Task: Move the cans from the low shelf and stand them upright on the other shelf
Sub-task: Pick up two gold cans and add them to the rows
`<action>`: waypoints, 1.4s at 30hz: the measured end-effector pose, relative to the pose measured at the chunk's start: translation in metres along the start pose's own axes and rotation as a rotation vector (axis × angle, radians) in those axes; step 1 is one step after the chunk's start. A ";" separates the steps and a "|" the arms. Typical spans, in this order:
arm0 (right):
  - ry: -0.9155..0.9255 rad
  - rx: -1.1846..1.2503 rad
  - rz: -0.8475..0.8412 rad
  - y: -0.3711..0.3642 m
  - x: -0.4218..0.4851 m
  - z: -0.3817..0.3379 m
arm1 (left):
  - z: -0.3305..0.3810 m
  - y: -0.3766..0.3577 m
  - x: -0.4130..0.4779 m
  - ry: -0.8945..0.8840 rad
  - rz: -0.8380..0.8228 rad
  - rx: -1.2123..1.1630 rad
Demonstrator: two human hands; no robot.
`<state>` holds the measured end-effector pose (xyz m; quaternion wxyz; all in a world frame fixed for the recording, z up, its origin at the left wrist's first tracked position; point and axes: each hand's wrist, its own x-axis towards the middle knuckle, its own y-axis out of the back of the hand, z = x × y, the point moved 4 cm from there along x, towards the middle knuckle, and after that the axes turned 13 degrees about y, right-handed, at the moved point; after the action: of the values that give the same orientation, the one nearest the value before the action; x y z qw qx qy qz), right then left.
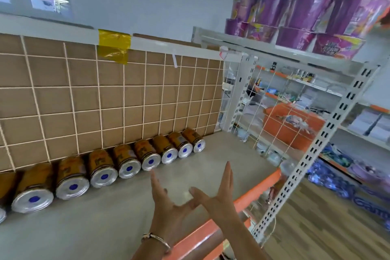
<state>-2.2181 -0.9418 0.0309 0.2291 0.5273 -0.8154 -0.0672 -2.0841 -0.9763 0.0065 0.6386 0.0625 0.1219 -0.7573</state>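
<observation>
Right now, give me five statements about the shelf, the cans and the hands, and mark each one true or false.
1. The cans stand in a row along the grid-backed rear of the shelf. True.
2. The left hand holds a can. False: its fingers are straight and it holds nothing.
3. The right hand is open above the shelf's front edge. True.
4. The cans have red dots on their tops. False: the dots are blue.
5. The purple tubs sit on the same shelf as the cans. False: they are on a higher shelf to the right.
</observation>
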 end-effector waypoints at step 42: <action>-0.117 -0.233 -0.903 0.019 0.225 0.133 | 0.017 -0.130 0.127 -0.169 0.423 1.150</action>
<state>-2.3693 -1.1513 -0.0124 0.1880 0.7954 -0.5031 -0.2808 -2.2328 -1.0819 0.0043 0.6466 0.3592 -0.3717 -0.5610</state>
